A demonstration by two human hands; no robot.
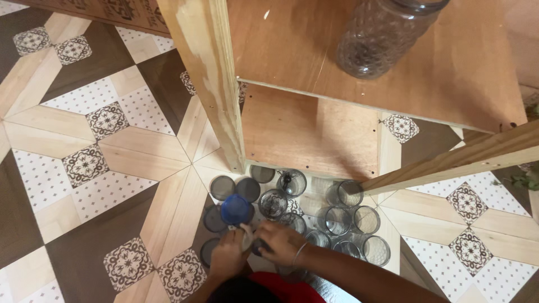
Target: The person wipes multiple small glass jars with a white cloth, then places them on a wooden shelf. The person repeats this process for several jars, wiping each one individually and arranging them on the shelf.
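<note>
The single head-worn camera looks steeply down from above, past a pale wooden shelf unit [359, 84] close below it, to the patterned brown-and-cream tiled floor [95, 157] farther down.

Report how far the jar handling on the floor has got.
Done: one large glass jar already stands on the wooden shelf. In hand: the left hand and right hand work together at a jar beside the blue lid. Left: a cluster of glass jars sits on the tiled floor.

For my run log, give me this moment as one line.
left hand: on blue-lidded jar | right hand: touching a dark jar beside it | around: clear glass jars on tiled floor | above: wooden shelf
</note>
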